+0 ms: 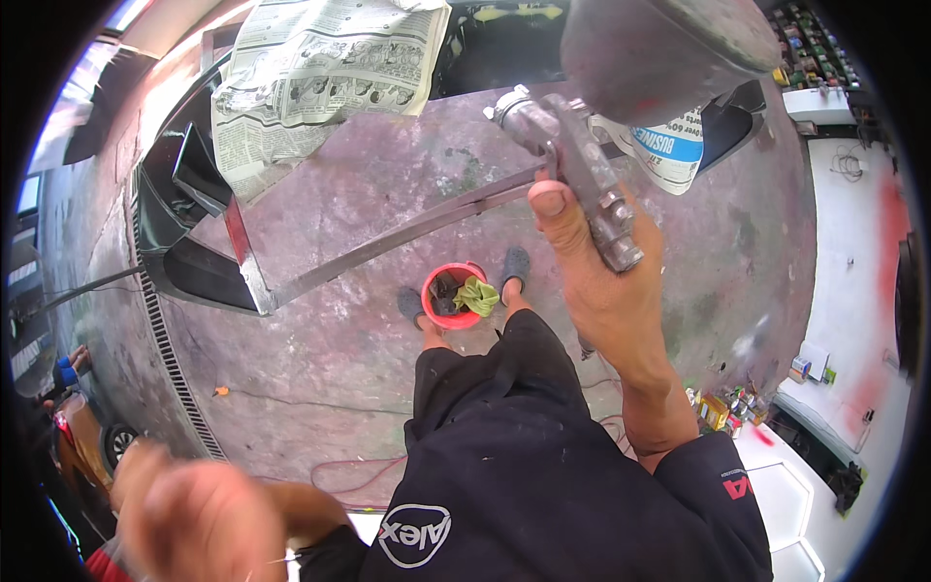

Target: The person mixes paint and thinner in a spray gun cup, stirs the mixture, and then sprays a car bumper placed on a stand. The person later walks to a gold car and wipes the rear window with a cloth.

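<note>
My right hand [611, 286] is wrapped round a metal spray gun [593, 179], raised at upper right. The gun's large grey cup [659, 58] sits on top, and its nozzle end points to the far left. My left hand [199, 514] is at the lower left, close to the camera and smeared by motion; its fingers cannot be made out. Beyond the gun lies a dark car bumper [417, 231] with a long thin lower bar. Newspaper [325, 87] covers its upper left part. Another printed sheet [669, 160] shows partly behind the gun.
Between my feet stands a red bucket [434, 312] holding a green cloth [477, 296] and something dark. A drain grate [175, 364] runs along the left. A thin red hose [359, 464] crosses the floor. Several cans [737, 407] stand at right; a person's legs [73, 369] show far left.
</note>
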